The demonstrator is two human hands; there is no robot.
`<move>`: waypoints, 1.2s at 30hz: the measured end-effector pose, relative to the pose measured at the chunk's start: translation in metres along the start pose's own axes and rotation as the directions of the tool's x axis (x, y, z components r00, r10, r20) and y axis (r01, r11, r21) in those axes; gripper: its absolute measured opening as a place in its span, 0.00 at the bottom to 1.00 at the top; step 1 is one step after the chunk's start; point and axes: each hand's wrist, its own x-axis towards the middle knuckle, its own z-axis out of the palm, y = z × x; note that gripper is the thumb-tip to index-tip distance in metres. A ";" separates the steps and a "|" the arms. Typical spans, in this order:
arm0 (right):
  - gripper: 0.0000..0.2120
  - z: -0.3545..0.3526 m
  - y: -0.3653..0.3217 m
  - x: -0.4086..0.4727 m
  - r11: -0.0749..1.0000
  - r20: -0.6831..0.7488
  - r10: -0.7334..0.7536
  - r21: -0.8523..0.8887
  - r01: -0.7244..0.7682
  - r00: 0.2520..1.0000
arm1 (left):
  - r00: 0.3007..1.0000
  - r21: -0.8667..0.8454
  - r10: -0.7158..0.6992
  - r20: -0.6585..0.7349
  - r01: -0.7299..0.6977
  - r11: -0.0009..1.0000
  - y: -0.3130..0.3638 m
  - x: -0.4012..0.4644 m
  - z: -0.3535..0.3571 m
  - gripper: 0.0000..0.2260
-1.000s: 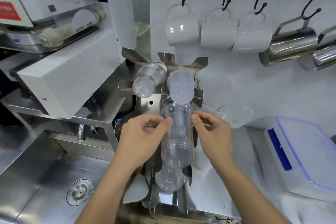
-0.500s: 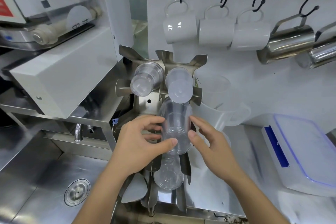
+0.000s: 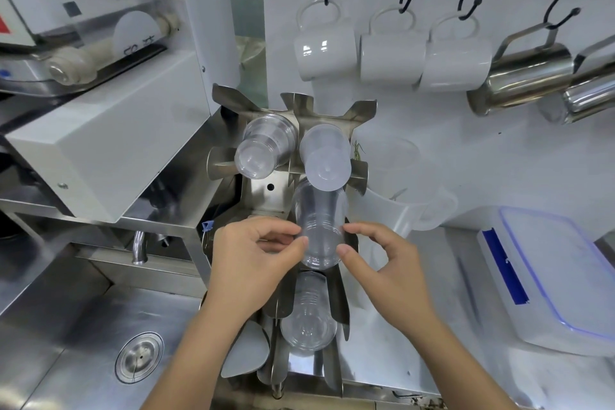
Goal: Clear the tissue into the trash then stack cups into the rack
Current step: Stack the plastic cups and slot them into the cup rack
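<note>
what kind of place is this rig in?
Likely a drink shop or café prep counter: a steel rack holding clear plastic cups, white ceramic mugs and steel pitchers on wall hooks, and a stainless sink.

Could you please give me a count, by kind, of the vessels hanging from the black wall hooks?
Glossy white ceramic mugs: 3
Shiny stainless-steel pitchers: 2
Total: 5
</note>
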 end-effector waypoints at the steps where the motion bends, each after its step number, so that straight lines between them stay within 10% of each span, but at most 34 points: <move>1: 0.10 0.001 0.000 0.001 1.000 -0.012 0.000 -0.008 0.000 1.000 | 1.000 0.013 0.012 -0.008 -0.012 1.000 0.000 0.001 0.001 0.08; 21: 0.07 0.005 -0.001 0.004 0.996 -0.066 -0.035 -0.081 0.030 0.997 | 0.992 0.047 0.111 -0.057 -0.108 0.993 -0.008 0.002 0.008 0.10; 36: 0.19 -0.028 0.015 -0.019 0.945 -0.026 -0.190 -0.278 0.175 0.982 | 0.883 0.241 0.463 -0.084 -0.432 0.869 -0.004 -0.035 0.034 0.18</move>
